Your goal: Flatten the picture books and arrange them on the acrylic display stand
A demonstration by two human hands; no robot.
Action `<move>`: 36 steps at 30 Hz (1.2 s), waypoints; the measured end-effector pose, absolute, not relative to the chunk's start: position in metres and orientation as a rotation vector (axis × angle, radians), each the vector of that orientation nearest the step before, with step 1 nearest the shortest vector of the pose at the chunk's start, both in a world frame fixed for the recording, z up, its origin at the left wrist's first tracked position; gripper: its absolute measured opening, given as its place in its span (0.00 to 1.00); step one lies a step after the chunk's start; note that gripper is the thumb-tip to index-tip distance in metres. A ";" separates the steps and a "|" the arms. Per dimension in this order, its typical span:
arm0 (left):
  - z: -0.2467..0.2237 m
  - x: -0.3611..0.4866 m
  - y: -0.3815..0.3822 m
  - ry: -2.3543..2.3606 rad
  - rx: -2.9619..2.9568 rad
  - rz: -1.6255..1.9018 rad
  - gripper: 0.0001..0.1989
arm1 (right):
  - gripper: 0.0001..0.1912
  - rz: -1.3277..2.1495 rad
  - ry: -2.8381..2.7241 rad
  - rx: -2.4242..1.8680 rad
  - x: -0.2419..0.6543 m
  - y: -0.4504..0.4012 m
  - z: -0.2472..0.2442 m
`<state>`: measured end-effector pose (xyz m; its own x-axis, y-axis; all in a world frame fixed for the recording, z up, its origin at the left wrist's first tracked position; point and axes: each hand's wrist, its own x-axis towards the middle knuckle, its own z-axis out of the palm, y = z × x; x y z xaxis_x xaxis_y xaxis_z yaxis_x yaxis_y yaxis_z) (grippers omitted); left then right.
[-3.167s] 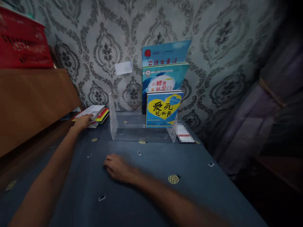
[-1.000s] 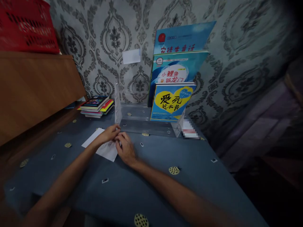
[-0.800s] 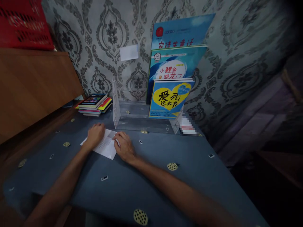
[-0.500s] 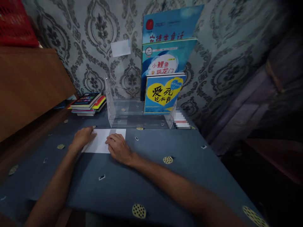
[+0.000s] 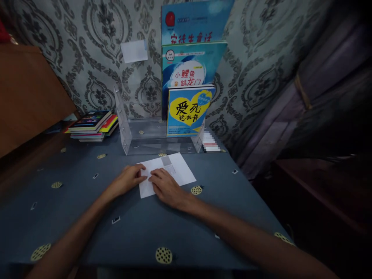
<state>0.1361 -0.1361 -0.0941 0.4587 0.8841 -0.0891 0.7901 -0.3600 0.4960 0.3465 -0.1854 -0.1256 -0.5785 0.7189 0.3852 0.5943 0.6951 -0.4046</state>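
Observation:
A white sheet of paper (image 5: 184,170) with a grey printed patch lies slanted on the dark blue tablecloth. My left hand (image 5: 130,179) rests at the paper's left edge, thumb and forefinger apart and touching it. On the paper's near side lies my right hand (image 5: 168,188), palm down, its slightly bent fingers pressing on the sheet and pointing towards my left hand. The fingertips of both hands are close together but apart. Just behind the paper stands a clear acrylic book stand (image 5: 151,147), with a blue book bearing a yellow heart (image 5: 187,112) at its right side.
Taller blue books (image 5: 186,60) stand behind the front book against the patterned wall (image 5: 104,38). A stack of books (image 5: 91,126) is at the left, near a brown wooden panel (image 5: 29,97). A small box (image 5: 210,142), partly pixelated, sits right of the stand. A curtain (image 5: 279,112) hangs at the right.
Both hands and the paper have moved to the right across the table, and the paper has turned to a slant. The camera view has shifted somewhat to the right.

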 end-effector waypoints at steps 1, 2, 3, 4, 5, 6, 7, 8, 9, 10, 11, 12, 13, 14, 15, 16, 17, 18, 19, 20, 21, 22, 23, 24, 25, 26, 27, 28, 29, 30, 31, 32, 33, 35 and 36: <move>-0.095 0.141 -0.140 1.452 2.319 0.272 0.16 | 0.12 0.338 -2.357 -1.024 0.346 -0.186 -0.126; -0.097 0.146 -0.143 1.495 2.402 0.279 0.14 | 0.13 0.360 -2.340 -1.048 0.345 -0.187 -0.127; -0.099 0.149 -0.146 1.520 2.485 0.285 0.13 | 0.14 0.381 -2.329 -1.078 0.343 -0.188 -0.128; -0.100 0.152 -0.148 1.526 2.557 0.289 0.12 | 0.16 0.404 -2.325 -1.118 0.340 -0.189 -0.128; -0.102 0.155 -0.149 1.513 2.613 0.293 0.12 | 0.19 0.431 -2.326 -1.162 0.338 -0.190 -0.129; -0.105 0.156 -0.150 1.486 2.649 0.298 0.13 | 0.22 0.465 -2.331 -1.205 0.336 -0.192 -0.129; -0.107 0.158 -0.151 1.453 2.669 0.306 0.14 | 0.25 0.508 -2.339 -1.239 0.334 -0.194 -0.128; -0.109 0.159 -0.151 1.419 2.679 0.323 0.15 | 0.28 0.555 -2.344 -1.262 0.332 -0.197 -0.128; -0.111 0.160 -0.151 1.386 2.687 0.350 0.17 | 0.31 0.599 -2.342 -1.277 0.331 -0.200 -0.126; -0.113 0.161 -0.151 1.355 2.696 0.381 0.18 | 0.33 0.639 -2.337 -1.281 0.331 -0.203 -0.125; -0.115 0.162 -0.151 1.326 2.704 0.414 0.18 | 0.34 0.673 -2.332 -1.274 0.332 -0.205 -0.122; -0.117 0.163 -0.151 1.299 2.711 0.446 0.18 | 0.34 0.697 -2.326 -1.260 0.334 -0.207 -0.119; -0.119 0.164 -0.151 1.276 2.716 0.479 0.18 | 0.33 0.706 -2.315 -1.245 0.337 -0.208 -0.117; -0.122 0.166 -0.151 1.258 2.718 0.513 0.18 | 0.32 0.695 -2.303 -1.233 0.341 -0.207 -0.114; -0.125 0.169 -0.150 1.244 2.719 0.544 0.19 | 0.30 0.662 -2.294 -1.226 0.345 -0.205 -0.112; -0.128 0.172 -0.150 1.231 2.721 0.576 0.20 | 0.28 0.609 -2.289 -1.231 0.349 -0.202 -0.111; -0.132 0.176 -0.150 1.221 2.724 0.605 0.21 | 0.26 0.542 -2.291 -1.250 0.354 -0.197 -0.111; -0.136 0.180 -0.150 1.208 2.734 0.627 0.23 | 0.24 0.470 -2.303 -1.275 0.358 -0.193 -0.112; -0.139 0.184 -0.149 1.193 2.752 0.640 0.24 | 0.23 0.397 -2.321 -1.301 0.361 -0.188 -0.115; -0.142 0.187 -0.149 1.178 2.776 0.643 0.25 | 0.23 0.326 -2.342 -1.323 0.363 -0.184 -0.119; -0.145 0.190 -0.149 1.165 2.804 0.638 0.26 | 0.23 0.258 -2.361 -1.339 0.365 -0.180 -0.124; -0.147 0.192 -0.149 1.153 2.832 0.629 0.27 | 0.23 0.197 -2.378 -1.346 0.366 -0.177 -0.128; -0.148 0.194 -0.149 1.144 2.855 0.622 0.27 | 0.24 0.144 -2.393 -1.348 0.366 -0.176 -0.132; -0.149 0.194 -0.149 1.139 2.873 0.623 0.27 | 0.24 0.104 -2.409 -1.349 0.366 -0.176 -0.135; -0.149 0.195 -0.149 1.137 2.885 0.630 0.27 | 0.25 0.085 -2.427 -1.352 0.366 -0.176 -0.136; -0.149 0.194 -0.150 1.136 2.894 0.640 0.26 | 0.25 0.087 -2.447 -1.362 0.366 -0.177 -0.136; -0.148 0.194 -0.150 1.134 2.900 0.649 0.26 | 0.26 0.105 -2.461 -1.382 0.366 -0.179 -0.134; -0.148 0.193 -0.150 1.133 2.905 0.654 0.26 | 0.26 0.133 -2.467 -1.406 0.367 -0.181 -0.131; -0.148 0.193 -0.150 1.133 2.911 0.655 0.26 | 0.27 0.164 -2.469 -1.430 0.369 -0.183 -0.128; -0.148 0.193 -0.150 1.130 2.916 0.652 0.25 | 0.28 0.193 -2.467 -1.454 0.371 -0.184 -0.125; -0.147 0.192 -0.151 1.125 2.921 0.647 0.25 | 0.30 0.216 -2.461 -1.474 0.373 -0.186 -0.122; -0.147 0.192 -0.151 1.122 2.922 0.647 0.25 | 0.31 0.231 -2.456 -1.491 0.376 -0.187 -0.119; -0.147 0.192 -0.151 1.122 2.920 0.648 0.24 | 0.33 0.242 -2.453 -1.506 0.379 -0.187 -0.117; -0.146 0.192 -0.151 1.123 2.909 0.648 0.24 | 0.36 0.261 -2.449 -1.541 0.385 -0.188 -0.114; -0.146 0.193 -0.152 1.126 2.904 0.642 0.23 | 0.37 0.273 -2.447 -1.561 0.388 -0.188 -0.113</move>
<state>0.1927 -0.1517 -0.1456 0.6679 0.6385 0.3824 0.6542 -0.7487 0.1076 0.3883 -0.1878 -0.1128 -0.4083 0.9084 0.0894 0.8665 0.4166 -0.2750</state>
